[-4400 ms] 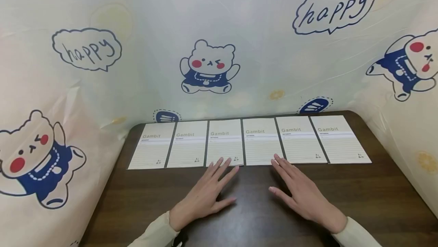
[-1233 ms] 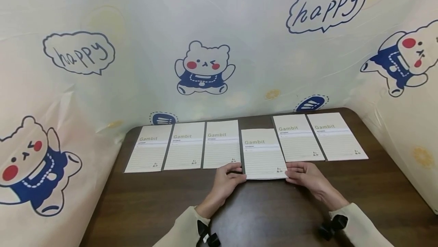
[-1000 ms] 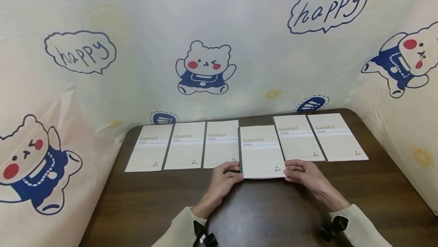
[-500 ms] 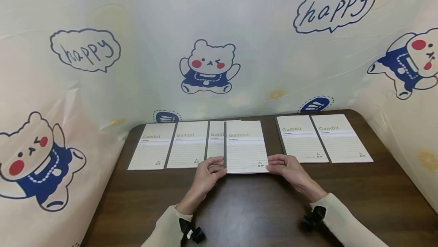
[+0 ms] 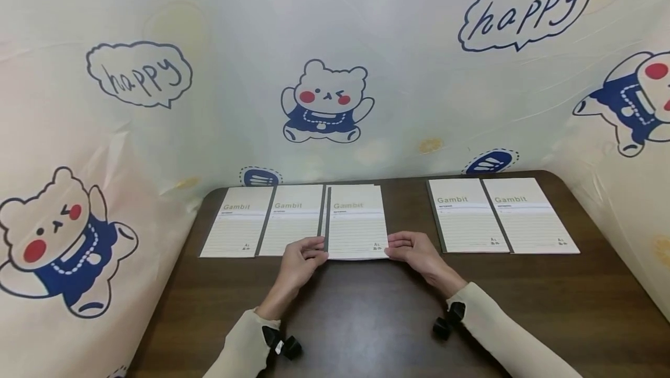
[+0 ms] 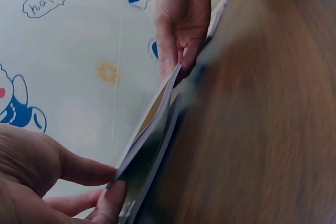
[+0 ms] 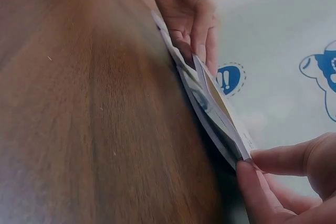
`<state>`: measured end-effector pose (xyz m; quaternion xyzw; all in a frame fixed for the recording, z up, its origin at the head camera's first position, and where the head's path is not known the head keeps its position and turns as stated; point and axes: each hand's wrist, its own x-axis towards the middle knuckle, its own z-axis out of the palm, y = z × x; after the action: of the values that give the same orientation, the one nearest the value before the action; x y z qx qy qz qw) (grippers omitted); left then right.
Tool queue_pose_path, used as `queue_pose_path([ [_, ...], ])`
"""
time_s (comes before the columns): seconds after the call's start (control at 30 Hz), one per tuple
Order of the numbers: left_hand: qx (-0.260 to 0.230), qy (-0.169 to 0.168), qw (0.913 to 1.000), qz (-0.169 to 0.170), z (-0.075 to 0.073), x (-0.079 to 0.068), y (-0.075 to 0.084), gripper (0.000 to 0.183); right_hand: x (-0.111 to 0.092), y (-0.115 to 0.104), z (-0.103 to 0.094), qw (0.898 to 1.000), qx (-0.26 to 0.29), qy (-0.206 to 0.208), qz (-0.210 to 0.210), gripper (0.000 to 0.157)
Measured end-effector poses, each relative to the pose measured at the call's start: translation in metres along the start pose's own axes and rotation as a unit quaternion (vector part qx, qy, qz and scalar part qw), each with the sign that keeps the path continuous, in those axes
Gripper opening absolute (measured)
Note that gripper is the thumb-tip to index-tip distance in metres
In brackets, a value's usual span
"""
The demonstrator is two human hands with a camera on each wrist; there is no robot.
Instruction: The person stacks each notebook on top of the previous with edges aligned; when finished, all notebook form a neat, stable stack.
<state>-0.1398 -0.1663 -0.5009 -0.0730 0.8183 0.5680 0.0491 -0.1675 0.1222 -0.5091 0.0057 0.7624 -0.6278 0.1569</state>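
Observation:
A white "Gambit" notebook is held level by its two near corners. My left hand pinches the left corner between thumb and fingers, and my right hand pinches the right one. It lies almost squarely over another notebook, which shows only as a thin edge in the head view. From the left wrist view, the held notebook bows slightly, with a gap above the lower notebook. The right wrist view shows the same gap, with my right thumb under the held corner.
Two more notebooks, an outer one and an inner one, lie to the left. Another pair, the nearer and the farther, lies to the right past a strip of bare table. A printed curtain hangs behind.
The notebook was fourth in the row; both hands took its near corners, pulled it nearer and lifted it, then carried it left over the third notebook. Its former spot now shows bare wood.

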Motion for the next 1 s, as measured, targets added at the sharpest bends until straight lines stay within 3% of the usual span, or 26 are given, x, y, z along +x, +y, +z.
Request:
queue_pose_path([
  [0.23,0.093,0.021,0.9946,0.042,-0.006,0.004,0.0,0.042,0.009,0.003,0.013,0.997,-0.068,0.025,-0.02,0.033],
  [0.5,0.207,0.042,0.9695,0.125,-0.003,0.013,-0.005,0.053,0.015,0.002,0.023,0.984,-0.161,0.052,-0.059,0.031],
  [0.67,0.237,0.047,0.961,0.134,-0.003,0.01,0.001,0.051,0.014,0.0,0.026,0.979,-0.176,0.063,-0.08,0.031],
  [1.0,0.243,0.041,0.9611,0.125,-0.001,0.008,0.003,0.053,0.009,0.0,0.026,0.976,-0.186,0.063,-0.092,0.033],
])
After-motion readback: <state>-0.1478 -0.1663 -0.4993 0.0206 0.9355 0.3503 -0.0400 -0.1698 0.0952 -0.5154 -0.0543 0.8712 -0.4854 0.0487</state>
